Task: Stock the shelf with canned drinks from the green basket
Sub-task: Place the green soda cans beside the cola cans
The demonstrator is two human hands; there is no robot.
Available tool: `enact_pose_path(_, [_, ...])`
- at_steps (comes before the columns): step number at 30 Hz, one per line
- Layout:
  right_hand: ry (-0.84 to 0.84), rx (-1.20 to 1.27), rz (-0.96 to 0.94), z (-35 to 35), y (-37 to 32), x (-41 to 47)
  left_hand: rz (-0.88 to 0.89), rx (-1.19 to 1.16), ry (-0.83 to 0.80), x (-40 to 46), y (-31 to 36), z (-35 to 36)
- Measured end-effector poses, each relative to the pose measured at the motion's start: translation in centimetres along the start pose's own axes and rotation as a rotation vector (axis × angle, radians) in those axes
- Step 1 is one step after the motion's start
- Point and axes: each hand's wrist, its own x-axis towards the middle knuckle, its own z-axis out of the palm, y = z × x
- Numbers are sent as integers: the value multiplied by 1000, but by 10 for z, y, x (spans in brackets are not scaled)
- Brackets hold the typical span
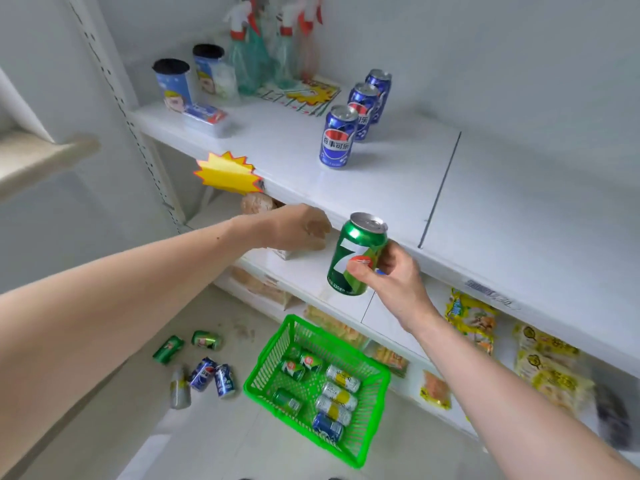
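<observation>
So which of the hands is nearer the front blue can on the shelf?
Right. The right hand holds a green can just below the front blue can; the left hand is lower-left, under the shelf edge.

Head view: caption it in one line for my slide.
Right hand lifts a green can toward the shelf holding three blue cans, green basket below.

Bright, even, cool light; soft faint shadows under the blue cans (356, 112) on the shelf (398, 188). Strong wide-angle bending toward the edges. Slightly soft throughout, smeared at the lower right corner.
</observation>
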Motion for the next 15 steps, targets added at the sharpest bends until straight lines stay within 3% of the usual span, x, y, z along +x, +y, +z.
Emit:
enact_pose_path(8, [148,-19,-85,-74,-34,29,72,34,23,51,66,-18])
enact_pose_path(15, [181,-73,-98,-159,-21,91,68,-27,161,136,112,8])
